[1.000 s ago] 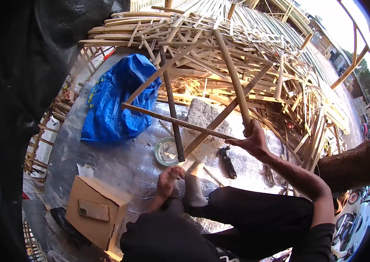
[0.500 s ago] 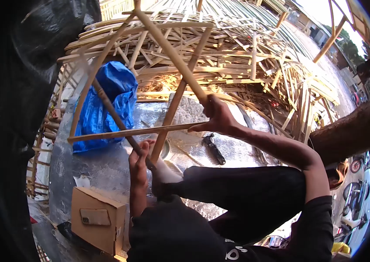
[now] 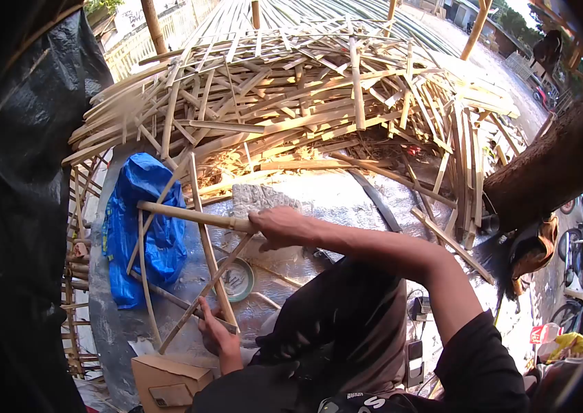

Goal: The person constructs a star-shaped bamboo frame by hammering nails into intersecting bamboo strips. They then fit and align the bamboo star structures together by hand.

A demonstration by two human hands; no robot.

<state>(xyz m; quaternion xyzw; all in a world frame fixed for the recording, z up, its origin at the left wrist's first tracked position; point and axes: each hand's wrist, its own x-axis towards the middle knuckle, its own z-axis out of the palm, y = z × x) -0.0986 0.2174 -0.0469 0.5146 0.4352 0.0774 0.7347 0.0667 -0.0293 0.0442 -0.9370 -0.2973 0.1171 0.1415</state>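
A frame of thin bamboo poles and strips, with a thicker bamboo pole (image 3: 195, 216) along its top and crossed strips below, is held up in front of me. My right hand (image 3: 281, 228) is closed around the right end of that thicker pole. Lower down, my left hand (image 3: 217, 332) is closed on the frame's bottom rod (image 3: 174, 297), close to a crossing strip. Behind the frame lies a blue plastic bag (image 3: 141, 237). A round roll of tape (image 3: 238, 281) shows through the frame's strips.
A large heap of split bamboo (image 3: 291, 103) fills the back. A rough stone block (image 3: 264, 198) and a dark curved blade (image 3: 376, 201) lie on the shiny floor sheet. At the lower left stands a cardboard box (image 3: 167, 375); a thick log (image 3: 553, 175) is at the right.
The frame has been lowered and turned, its thick pole swinging from steep to nearly level. My right hand moved left and down; my left hand also moved down. My view now takes in more of the heap.
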